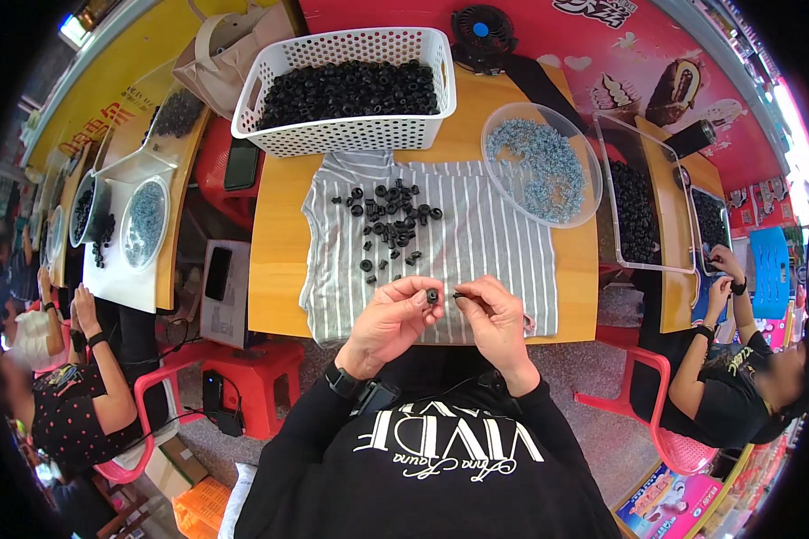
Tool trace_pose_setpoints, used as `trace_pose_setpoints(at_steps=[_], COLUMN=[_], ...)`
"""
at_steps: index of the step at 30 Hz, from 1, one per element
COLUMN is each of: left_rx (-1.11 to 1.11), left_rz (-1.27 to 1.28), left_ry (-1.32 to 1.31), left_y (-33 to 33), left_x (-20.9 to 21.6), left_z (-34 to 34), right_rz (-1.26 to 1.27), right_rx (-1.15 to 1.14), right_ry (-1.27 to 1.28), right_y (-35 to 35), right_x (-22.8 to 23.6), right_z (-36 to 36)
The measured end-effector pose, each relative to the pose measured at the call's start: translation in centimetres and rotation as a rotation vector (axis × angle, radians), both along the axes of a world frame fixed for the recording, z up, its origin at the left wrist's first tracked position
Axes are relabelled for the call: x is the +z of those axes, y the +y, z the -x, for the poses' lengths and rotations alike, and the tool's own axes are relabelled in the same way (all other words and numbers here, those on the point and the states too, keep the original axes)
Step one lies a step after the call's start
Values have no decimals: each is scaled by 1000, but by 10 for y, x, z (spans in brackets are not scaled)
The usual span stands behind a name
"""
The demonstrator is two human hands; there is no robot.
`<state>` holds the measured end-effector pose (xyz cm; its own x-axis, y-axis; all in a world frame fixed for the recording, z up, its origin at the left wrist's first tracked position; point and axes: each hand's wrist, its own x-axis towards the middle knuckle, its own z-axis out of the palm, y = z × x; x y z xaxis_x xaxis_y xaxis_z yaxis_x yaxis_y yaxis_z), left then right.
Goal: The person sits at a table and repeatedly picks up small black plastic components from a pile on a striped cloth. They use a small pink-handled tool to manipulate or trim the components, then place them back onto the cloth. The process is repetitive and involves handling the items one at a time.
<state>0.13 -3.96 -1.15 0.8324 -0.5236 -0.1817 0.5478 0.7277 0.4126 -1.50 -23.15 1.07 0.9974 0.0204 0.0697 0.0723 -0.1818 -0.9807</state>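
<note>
Two-handed work over a grey-and-white striped cloth (503, 242), the landmark for all positions given here. The cloth lies on a wood-coloured surface (279, 238). The left hand (393, 316), above the near edge of the cloth, has its thumb and forefinger closed on a small black ring (432, 296), which is held up with its opening visible. The right hand (497, 322), above the same edge and farther right, has its fingertips pinched together on a small dark piece (459, 295); its exact shape is too small to tell. The ring and the piece are near each other but apart. Loose black parts (395, 216) lie scattered on the left half of the cloth. Beyond its far edge stands a white perforated basket (351, 137), filled with similar black parts. A round translucent tub (590, 171) overlaps the far right corner of the cloth and contains small bluish pieces (539, 171). Well to the right of the cloth, a clear rectangular bin (656, 267) holds further black parts.
</note>
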Motion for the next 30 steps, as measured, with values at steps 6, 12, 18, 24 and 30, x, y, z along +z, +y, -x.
trace_pose_setpoints(at_steps=[6,12,18,24,30], left_rx=[-15,-26,-56,-39,-27], left_rz=[-10,-18,22,-10,-42], left_ry=[-2,21,7,29,1], left_y=[-5,-11,-9,-6,-15], left_x=[-4,-9,-11,-6,-7], left_z=[4,2,-1,2,2], right_rz=[-162,-144,-188,-223,-198], right_rx=[-25,-4,-28,-80,0], right_ry=[14,-11,-15,-273,-90], right_y=[-5,-5,-15,-34,4], right_x=[6,16,13,69,21], right_z=[7,4,6,11,8])
